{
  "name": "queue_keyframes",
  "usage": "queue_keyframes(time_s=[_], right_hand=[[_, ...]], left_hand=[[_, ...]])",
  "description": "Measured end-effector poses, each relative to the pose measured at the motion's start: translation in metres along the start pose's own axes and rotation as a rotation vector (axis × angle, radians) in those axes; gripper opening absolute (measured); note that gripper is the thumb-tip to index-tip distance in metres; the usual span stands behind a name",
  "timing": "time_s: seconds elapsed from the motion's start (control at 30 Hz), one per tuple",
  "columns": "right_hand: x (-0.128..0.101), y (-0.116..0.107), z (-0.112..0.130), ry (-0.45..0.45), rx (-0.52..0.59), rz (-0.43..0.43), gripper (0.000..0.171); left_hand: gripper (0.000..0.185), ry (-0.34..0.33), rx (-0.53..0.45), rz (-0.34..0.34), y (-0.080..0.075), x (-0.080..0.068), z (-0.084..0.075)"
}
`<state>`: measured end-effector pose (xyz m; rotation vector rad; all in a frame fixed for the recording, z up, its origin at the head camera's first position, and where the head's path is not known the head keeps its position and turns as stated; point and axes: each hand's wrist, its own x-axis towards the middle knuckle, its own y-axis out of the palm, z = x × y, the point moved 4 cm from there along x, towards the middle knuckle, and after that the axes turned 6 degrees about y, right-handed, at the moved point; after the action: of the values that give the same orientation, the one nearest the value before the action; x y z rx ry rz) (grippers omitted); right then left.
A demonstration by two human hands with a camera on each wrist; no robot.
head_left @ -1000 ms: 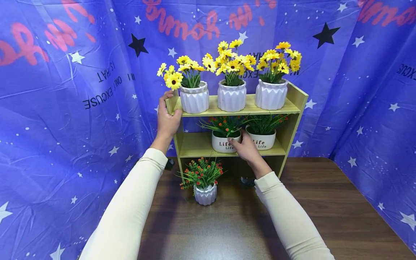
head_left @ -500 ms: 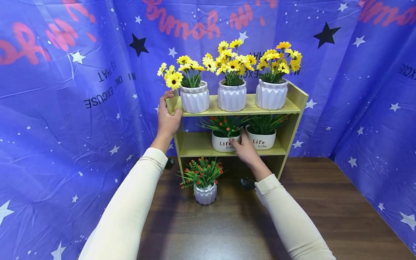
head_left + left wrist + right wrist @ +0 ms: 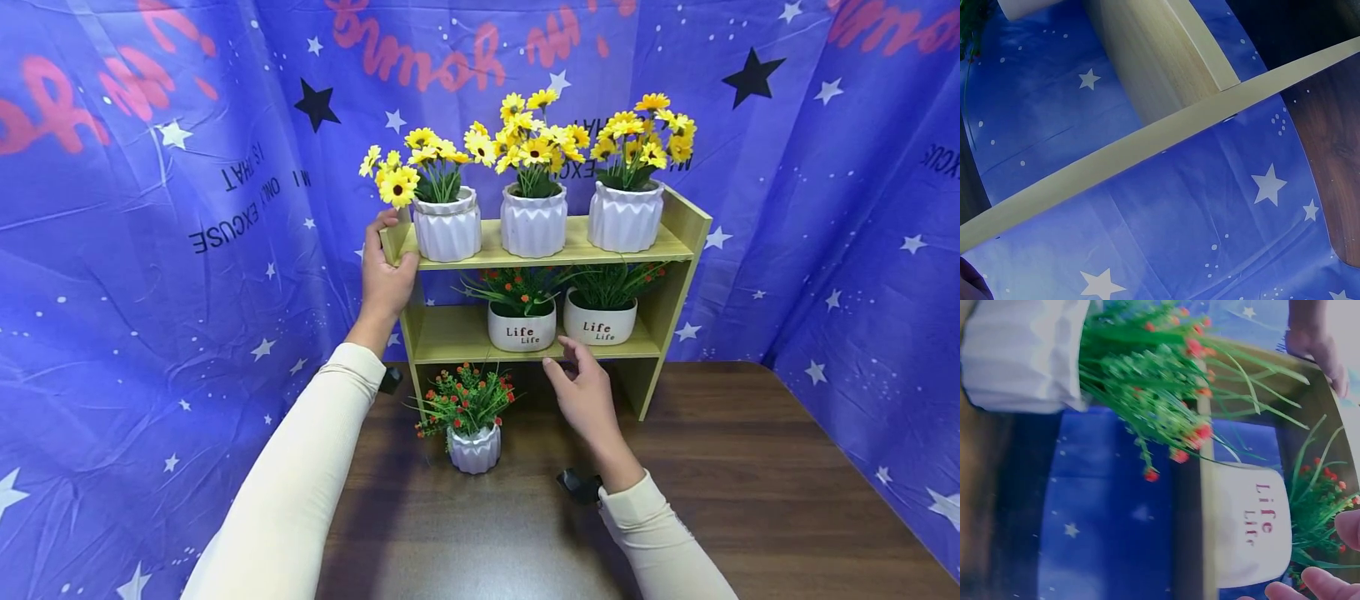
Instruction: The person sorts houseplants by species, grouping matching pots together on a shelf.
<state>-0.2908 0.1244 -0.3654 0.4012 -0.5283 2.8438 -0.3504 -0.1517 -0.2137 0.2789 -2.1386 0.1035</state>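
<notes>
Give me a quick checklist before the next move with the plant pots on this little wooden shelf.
1. Light wooden two-tier shelf steadied: ok, left hand grips its top left corner.
2. Right hand free: ok, fingers relaxed, holding nothing, just below the middle tier's front edge.
3. Two white "Life" pots upright on the middle tier: ok.
4. Space left of them on that tier: ok.
5. Small ribbed white pot with red flowers upright on the dark wooden table: ok, untouched.
6. Whether the pots have weight enough to stay put: cannot tell.
</notes>
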Motion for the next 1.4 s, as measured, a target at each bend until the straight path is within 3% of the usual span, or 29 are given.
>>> queue_keyframes(time_s=[0.33,0.63,0.87,1.13,1.4], right_hand=[[-0.026,0.032,-0.039,0.076,0.065,0.025,0.045],[-0.046,0.073,-0.072,0.092,0.057,0.140,0.050],[-0.059,0.092,-0.079,0.007,0.011,0.180,0.055],[-0.061,0.109,-0.083,0.093,0.082,0.252,0.060],[-0.062,0.123,-0.081,0.115,0.068,0.211,0.066]], left_hand=[[0.046,-0.005,-0.006,0.000,-0.002,0.001,0.001],[0.047,-0.021,-0.004,-0.006,-0.002,0.000,-0.001],[0.046,-0.045,0.015,-0.001,-0.002,-0.002,-0.002],[0.046,-0.024,0.024,-0.001,-0.001,-0.001,-0.003],[0.046,-0.035,0.003,0.003,-0.001,0.000,-0.003]])
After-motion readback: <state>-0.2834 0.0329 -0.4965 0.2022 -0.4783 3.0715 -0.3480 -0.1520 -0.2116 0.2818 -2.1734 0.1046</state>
